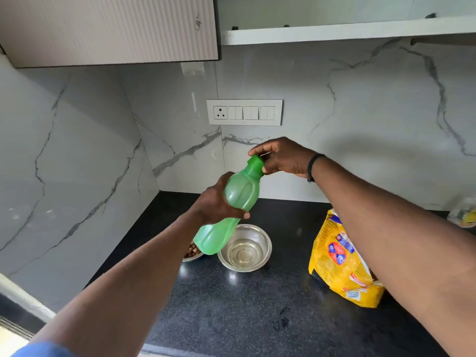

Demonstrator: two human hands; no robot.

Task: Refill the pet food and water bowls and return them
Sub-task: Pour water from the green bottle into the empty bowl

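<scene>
My left hand [216, 202] grips a green plastic water bottle [231, 207] around its middle and holds it tilted above the counter. My right hand [280, 157] pinches the bottle's green cap [255, 163] at the top. Below the bottle, a steel bowl [244, 247] with water in it stands on the black counter [257, 318]. To its left, a second steel bowl [193, 252] holding brown kibble is mostly hidden behind the bottle and my left forearm.
A yellow pet food bag [342, 266] stands on the counter to the right, partly behind my right arm. A switch panel [244, 112] is on the marble wall. A cabinet [110, 29] and a white shelf [347, 32] hang overhead.
</scene>
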